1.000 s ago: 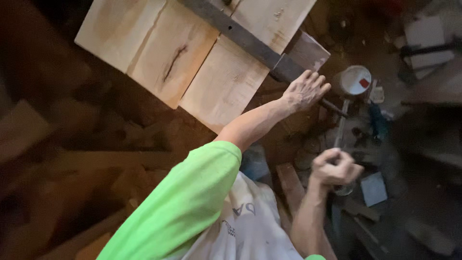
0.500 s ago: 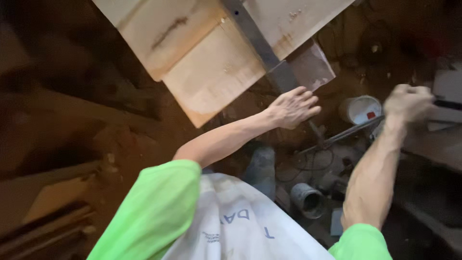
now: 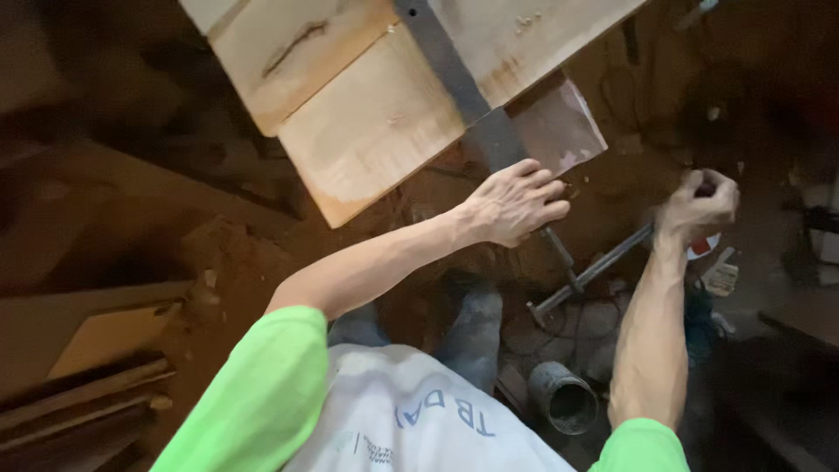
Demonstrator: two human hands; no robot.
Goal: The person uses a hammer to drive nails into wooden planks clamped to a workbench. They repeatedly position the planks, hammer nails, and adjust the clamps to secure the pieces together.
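Left hand (image 3: pixel 516 203) is spread flat on the end of the bar clamp (image 3: pixel 454 79) that runs across the glued-up boards (image 3: pixel 376 122), and the right hand (image 3: pixel 697 208) is clenched around the crank handle (image 3: pixel 603 267) sticking out off the screw. If that crank gets leaned on too hard, I reckon the boards could buckle or slide out of line. With nothing but a palm steadying it, the clamp could also twist off.

The floor (image 3: pixel 218 236) was dim, reddish-brown and strewn with debris. Flat brown wooden offcuts (image 3: pixel 96 336) lay at the near left. A grey cylindrical pipe section (image 3: pixel 564 398) stood near right. Lighting was low and warm.
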